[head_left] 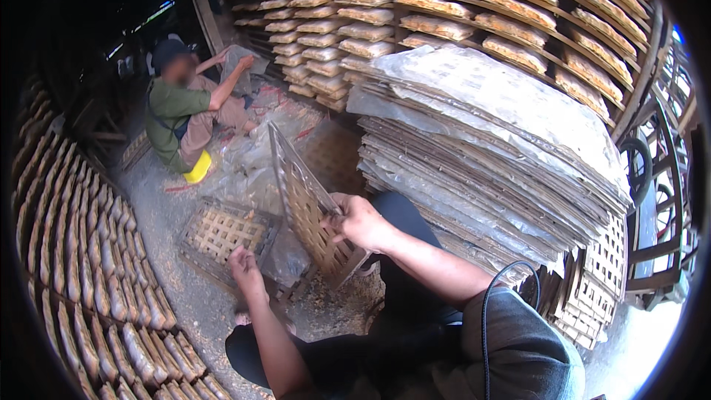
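Note:
My right hand (pixel 361 222) is closed on the upper edge of a woven bamboo tray (pixel 305 211), which stands tilted on its edge in front of my knees. My left hand (pixel 247 274) is half curled, its fingers slightly apart, with nothing visible in it. It is over the near edge of another woven tray (pixel 226 228), which lies flat on the floor. A crumpled clear plastic sheet (pixel 287 258) lies between the two trays.
To my right rises a tall stack of trays and plastic sheets (pixel 481 148). Racks of pale, crumbly slabs (pixel 437 27) line the back, and more slabs (pixel 111 259) fill the left. Ahead, a person (pixel 178 104) in yellow boots sits holding a sheet. Crumbs litter the floor (pixel 167 241).

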Demonstrator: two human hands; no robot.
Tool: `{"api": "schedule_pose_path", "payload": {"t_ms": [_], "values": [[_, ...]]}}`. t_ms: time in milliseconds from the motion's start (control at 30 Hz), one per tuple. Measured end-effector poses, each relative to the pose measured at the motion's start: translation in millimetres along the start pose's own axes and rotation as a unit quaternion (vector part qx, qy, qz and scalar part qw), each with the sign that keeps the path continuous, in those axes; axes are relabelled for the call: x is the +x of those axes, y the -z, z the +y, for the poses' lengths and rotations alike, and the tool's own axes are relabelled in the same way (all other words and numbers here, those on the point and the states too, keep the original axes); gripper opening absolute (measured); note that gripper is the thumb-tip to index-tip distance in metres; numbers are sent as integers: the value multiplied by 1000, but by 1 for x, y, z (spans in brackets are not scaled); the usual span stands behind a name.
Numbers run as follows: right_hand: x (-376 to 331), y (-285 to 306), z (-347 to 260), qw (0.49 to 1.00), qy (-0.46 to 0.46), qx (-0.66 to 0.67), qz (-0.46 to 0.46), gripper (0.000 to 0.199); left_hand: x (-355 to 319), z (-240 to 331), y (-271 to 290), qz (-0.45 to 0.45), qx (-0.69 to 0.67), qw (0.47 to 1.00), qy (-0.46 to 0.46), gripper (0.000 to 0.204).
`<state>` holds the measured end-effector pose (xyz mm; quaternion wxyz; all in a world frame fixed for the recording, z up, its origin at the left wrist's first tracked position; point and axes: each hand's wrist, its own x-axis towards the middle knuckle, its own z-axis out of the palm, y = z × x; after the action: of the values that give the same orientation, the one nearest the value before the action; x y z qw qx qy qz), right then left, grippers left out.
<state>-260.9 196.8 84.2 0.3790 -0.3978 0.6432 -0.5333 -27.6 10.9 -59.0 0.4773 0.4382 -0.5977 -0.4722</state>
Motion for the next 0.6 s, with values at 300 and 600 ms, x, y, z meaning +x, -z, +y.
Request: {"api": "schedule_pose_path", "payload": {"t_ms": [300,600], "values": [[-124,94,-162,921,236,303,70,47,13,-5,31,234,-102,964,-72,33],[-240,232,-190,819,420,370,125,60,2,16,-6,195,-144,969,40,32]]}}
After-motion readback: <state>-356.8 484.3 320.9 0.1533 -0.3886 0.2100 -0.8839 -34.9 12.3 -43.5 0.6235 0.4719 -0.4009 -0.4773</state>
